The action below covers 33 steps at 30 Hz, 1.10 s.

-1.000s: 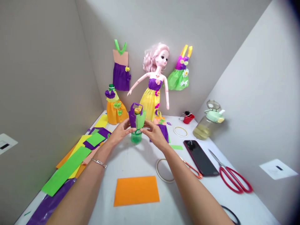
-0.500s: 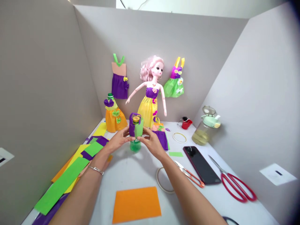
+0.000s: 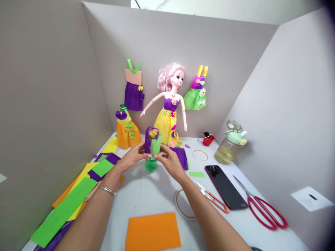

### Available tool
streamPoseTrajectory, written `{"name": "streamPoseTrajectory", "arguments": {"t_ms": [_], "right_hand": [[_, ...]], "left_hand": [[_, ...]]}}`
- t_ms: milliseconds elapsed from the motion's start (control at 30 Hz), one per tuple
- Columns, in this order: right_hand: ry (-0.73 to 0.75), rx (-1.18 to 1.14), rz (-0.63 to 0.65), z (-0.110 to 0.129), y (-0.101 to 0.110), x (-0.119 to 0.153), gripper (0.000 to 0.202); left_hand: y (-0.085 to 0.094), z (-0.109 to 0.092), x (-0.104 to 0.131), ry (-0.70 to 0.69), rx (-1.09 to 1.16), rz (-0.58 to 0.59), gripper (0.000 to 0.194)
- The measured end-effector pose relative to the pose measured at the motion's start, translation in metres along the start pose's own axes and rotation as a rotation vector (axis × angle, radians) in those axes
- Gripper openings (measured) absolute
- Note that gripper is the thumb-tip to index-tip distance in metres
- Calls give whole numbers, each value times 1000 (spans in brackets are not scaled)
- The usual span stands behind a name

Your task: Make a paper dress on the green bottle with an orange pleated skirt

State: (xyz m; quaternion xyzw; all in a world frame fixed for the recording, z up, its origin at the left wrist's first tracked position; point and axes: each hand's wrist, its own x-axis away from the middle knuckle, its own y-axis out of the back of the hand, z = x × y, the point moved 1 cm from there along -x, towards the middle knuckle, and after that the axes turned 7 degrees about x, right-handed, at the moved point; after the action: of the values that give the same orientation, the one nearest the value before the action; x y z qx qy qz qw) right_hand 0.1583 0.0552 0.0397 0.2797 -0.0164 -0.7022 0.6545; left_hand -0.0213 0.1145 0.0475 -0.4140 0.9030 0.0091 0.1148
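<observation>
A small green plastic bottle [image 3: 151,165] with a yellow cap stands upright in the middle of the table. Around its upper part sits a purple and green doll top [image 3: 156,144] with purple straps rising by the cap. My left hand [image 3: 136,153] grips the top's lower edge from the left, thumb in front. From the other side my right hand [image 3: 167,157] does the same, the two thumbs nearly meeting. Fingers behind the bottle are hidden. Close to my forearms lies an orange sheet [image 3: 153,232].
Coloured strips [image 3: 65,209] pile up at the left. A pink-haired doll [image 3: 167,118] and a bottle in an orange skirt [image 3: 128,134] stand behind. On the right are a tape roll [image 3: 178,205], orange-handled scissors [image 3: 214,198], a phone [image 3: 226,188], red scissors [image 3: 267,212] and a jug [image 3: 226,150].
Both hands keep their hold on the doll top around the bottle, with hardly any movement. The whole view has shifted slightly.
</observation>
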Motion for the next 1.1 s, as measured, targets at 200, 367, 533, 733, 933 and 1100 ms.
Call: {"name": "streamPoseTrajectory", "arguments": {"t_ms": [200, 367, 533, 733, 933, 1100], "right_hand": [[-3, 56, 22, 4, 1, -1, 40], [-71, 184, 46, 3, 14, 15, 36], [-83, 308, 266, 18, 13, 73, 23], [19, 614, 623, 43, -13, 121, 30], [-17, 591, 531, 42, -1, 90, 24], [-40, 571, 470, 37, 4, 69, 26]], "left_hand": [[-2, -1, 0, -8, -22, 4, 65], [6, -5, 8, -3, -90, -63, 69], [16, -6, 43, 102, -218, -180, 38], [2, 6, 74, 216, -307, -135, 31], [0, 8, 47, 67, -290, -240, 71], [0, 7, 19, -10, -200, -187, 84]]}}
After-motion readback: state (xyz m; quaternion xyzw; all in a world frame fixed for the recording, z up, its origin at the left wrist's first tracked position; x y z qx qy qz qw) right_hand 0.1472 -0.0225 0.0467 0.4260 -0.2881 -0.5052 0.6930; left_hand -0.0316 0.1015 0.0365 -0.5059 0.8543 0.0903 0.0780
